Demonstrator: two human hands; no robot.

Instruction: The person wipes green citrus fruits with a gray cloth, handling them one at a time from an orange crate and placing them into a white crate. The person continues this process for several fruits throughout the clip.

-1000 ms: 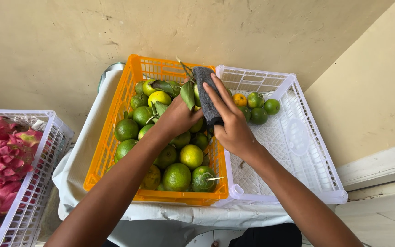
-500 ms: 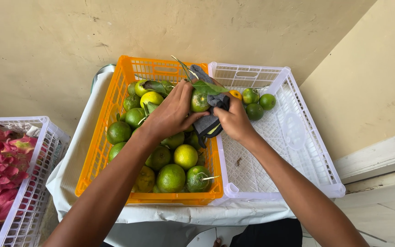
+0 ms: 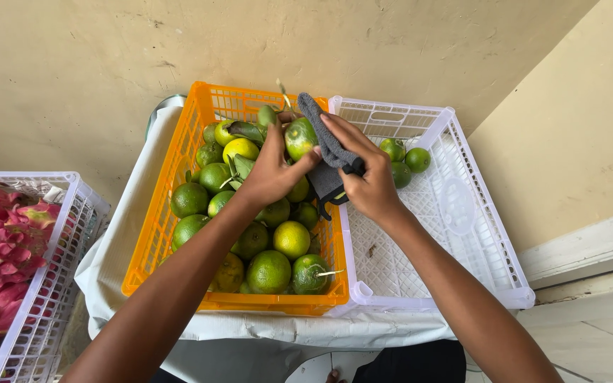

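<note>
A green citrus fruit (image 3: 299, 137) is gripped by the left hand (image 3: 272, 170) above the orange crate (image 3: 152, 245) of fruit. A dark grey cloth (image 3: 326, 152) is pressed against it by the right hand (image 3: 367, 181), over the white crate's (image 3: 462, 234) left edge.

Left hand (image 3: 272, 170) covers the near side of the green citrus fruit (image 3: 299, 137) it grips; only the fruit's upper face shows. Grey cloth (image 3: 328, 152) partly hidden under the right hand (image 3: 369, 181); its lower end drops behind the orange crate (image 3: 152, 241) rim. Lower fruit layers in that crate not visible. Basket of pink dragon fruit (image 3: 1, 248) cut off by left and bottom edges. Both forearms run out of frame at bottom.
</note>
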